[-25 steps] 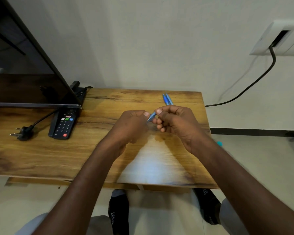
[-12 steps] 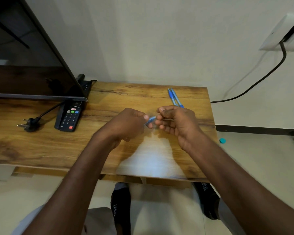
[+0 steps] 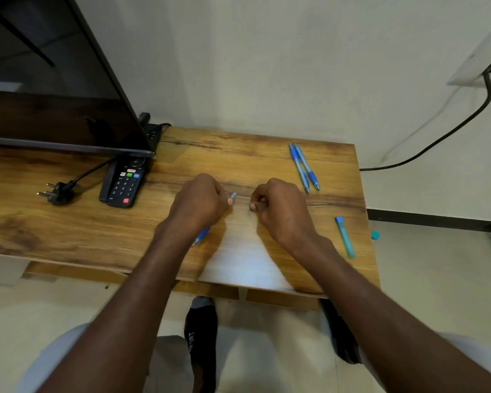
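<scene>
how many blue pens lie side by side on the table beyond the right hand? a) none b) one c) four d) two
d: two blue pens lie side by side on the table, beyond the right hand.

A wooden table (image 3: 68,231) is set against a pale wall (image 3: 267,66). A pale floor (image 3: 437,279) is seen below.
</scene>
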Demonstrator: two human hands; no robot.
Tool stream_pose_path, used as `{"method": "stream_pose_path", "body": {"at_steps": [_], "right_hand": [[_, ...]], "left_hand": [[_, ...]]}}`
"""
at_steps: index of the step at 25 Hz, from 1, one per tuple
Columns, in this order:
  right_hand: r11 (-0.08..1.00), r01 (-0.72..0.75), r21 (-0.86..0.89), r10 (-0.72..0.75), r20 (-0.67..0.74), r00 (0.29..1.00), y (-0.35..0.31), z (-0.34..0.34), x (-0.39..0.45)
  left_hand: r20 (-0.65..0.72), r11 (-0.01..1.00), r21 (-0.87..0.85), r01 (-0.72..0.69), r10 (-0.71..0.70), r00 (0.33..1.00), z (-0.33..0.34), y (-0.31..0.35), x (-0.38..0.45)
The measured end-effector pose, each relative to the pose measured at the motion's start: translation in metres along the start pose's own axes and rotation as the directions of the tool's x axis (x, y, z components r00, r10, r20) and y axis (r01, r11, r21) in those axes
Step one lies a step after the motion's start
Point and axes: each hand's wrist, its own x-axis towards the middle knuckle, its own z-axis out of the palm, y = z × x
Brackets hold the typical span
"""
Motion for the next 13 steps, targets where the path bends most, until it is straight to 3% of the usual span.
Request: {"method": "stream_pose_path", "body": {"at_steps": [7, 13], "right_hand": [[0.999, 0.033, -0.013, -0.034, -0.054, 0.998, 0.004, 0.001, -0.002], [0.980, -0.044, 0.195, 0.053, -0.039, 0.998, 0.013, -0.015, -0.003]], "left_hand": [[-0.014, 0.990, 0.109, -0.087, 0.089, 0.996, 0.007, -0.002, 0.005], [0.005, 0.982, 0.129, -0.138, 0.139, 0.990, 0.009, 0.005, 0.001]]}}
